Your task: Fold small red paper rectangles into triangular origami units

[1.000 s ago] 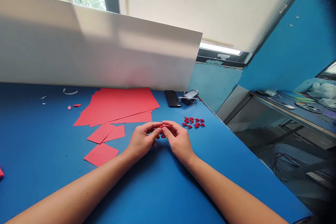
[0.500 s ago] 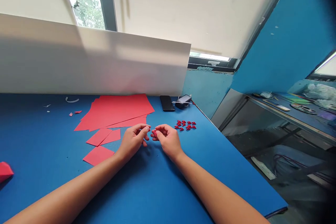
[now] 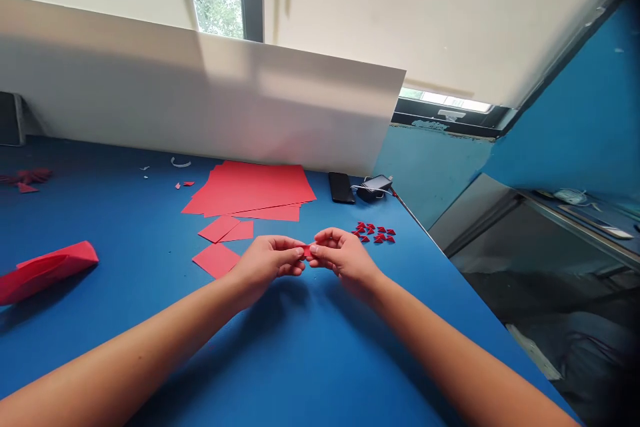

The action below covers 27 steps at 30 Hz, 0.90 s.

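Left hand (image 3: 267, 263) now meets right hand (image 3: 346, 256); both pinch a small red paper piece (image 3: 307, 251), long axis nine-to-three o'clock.

left grip (image 3: 267, 263) | right grip (image 3: 351, 259) | both pinch small red paper (image 3: 307, 251)

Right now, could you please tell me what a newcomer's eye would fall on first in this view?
Most likely the large red sheets, which overlap near the back of the blue table. Next, nearer the camera, the left hand and right hand pinch a small red piece between them. Just beyond the right hand lies a cluster of small folded red pieces.
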Available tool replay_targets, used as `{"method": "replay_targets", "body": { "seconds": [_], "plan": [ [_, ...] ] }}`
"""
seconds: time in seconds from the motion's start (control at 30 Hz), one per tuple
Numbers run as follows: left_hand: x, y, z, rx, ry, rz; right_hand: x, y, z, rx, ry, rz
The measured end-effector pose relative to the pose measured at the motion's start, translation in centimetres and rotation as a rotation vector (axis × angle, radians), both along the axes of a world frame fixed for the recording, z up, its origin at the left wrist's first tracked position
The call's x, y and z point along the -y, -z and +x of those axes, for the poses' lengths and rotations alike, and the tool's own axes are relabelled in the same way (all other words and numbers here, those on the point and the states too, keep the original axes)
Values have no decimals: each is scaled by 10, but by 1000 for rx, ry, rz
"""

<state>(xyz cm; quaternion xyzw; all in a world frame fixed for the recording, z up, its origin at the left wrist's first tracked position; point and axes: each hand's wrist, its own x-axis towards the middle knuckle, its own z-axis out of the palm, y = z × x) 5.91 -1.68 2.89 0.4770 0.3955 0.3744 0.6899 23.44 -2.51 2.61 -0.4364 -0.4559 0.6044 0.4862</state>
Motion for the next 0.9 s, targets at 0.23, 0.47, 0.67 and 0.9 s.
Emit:
{"method": "replay_targets", "body": {
  "seconds": [0.23, 0.47, 0.67, 0.9],
  "plan": [
    [1, 14, 5, -48, -57, -81, -9, 9, 11, 128, -147, -10],
    [-4, 13, 7, -572, 4, 53, -18, 22, 12, 641, -221, 265],
    [-11, 18, 9, -838, -49, 422, -17, 23, 22, 1092, -180, 629],
    [-8, 25, 11, -874, -64, 548, -25, 23, 28, 1061, -407, 773]
  ]
}}
